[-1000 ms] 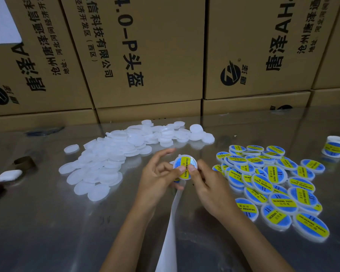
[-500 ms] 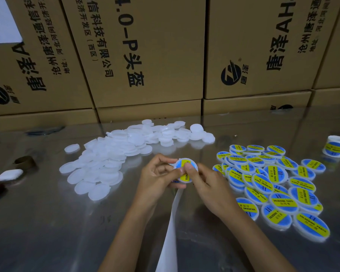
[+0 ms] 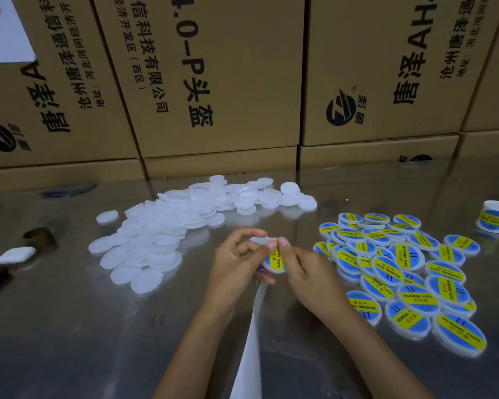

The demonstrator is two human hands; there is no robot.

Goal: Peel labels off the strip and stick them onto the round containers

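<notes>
Beyond both hands stood a wall of cardboard boxes [image 3: 222, 82] printed with black characters, at the far edge of the shiny metal surface [image 3: 69, 326]. Ahead and to the left of the left hand [image 3: 236, 263] lay a wide heap of plain white containers [image 3: 162, 228]. To the right of the right hand [image 3: 306, 272] lay the labelled containers [image 3: 401, 269], blue and yellow, overlapping one another, with a roll of labels [image 3: 494, 216] well beyond them to the right. A white backing strip [image 3: 249, 349] hung from under the hands toward the viewer.

Between the hands sat the round container [image 3: 274, 260] being labelled. The left hand's fingers curled round its left side, while the right hand's thumb and fingertip pinched its upper edge over the yellow band. Half a second earlier the container faced the camera almost flat, the right thumb pressing on its label; it had since tilted so that its white rim showed at the top, and the left fingers had closed tighter. Whether the label was fully stuck down could not be told, the fingers hiding its edge.

Far left of the left hand lay a small white block [image 3: 16, 254] and a brown ring [image 3: 38, 236].
</notes>
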